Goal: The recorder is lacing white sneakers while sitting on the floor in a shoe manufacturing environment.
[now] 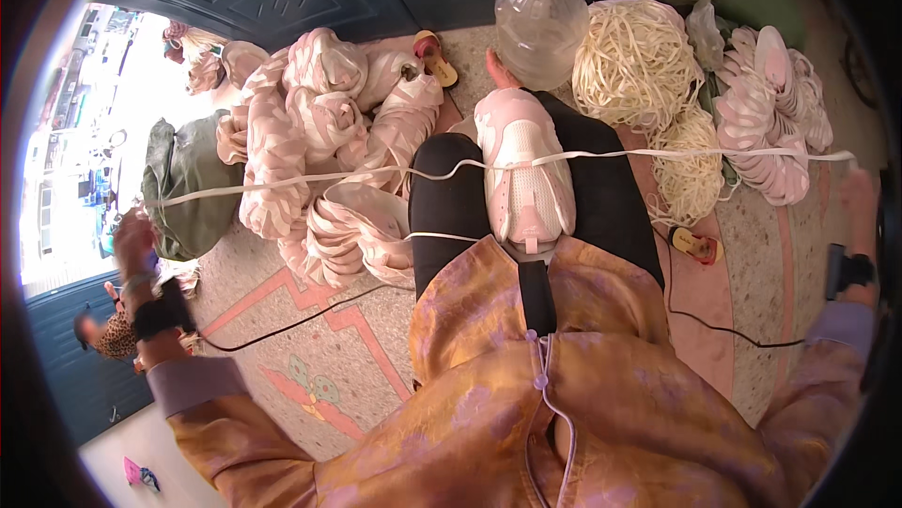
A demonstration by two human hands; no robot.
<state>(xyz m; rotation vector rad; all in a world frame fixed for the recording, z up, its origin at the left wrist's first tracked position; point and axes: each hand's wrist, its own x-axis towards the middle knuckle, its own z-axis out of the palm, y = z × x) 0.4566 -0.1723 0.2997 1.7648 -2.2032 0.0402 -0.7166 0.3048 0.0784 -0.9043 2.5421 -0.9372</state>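
A long white shoelace (611, 153) is stretched from side to side over my lap, sagging a little near my knees. At the far left my left hand (136, 240) is closed on one end. The other end runs to my right hand (857, 198) at the right rim, where the fingers are blurred but appear closed on it. Under the lace a pink and white sneaker (524, 137) rests between my thighs, its toe pointing away from me and its heel near my jacket. Another white lace piece (442, 236) crosses my left thigh.
Bundles of nested pink shoe uppers (310, 123) lie at the left beside a dark green sack (183, 188). A large clear bottle with a red cap (540, 33) stands ahead. To its right are cream lace heaps (634, 62) and more pink uppers (766, 113). Dark cables (282, 331) trail over the floor.
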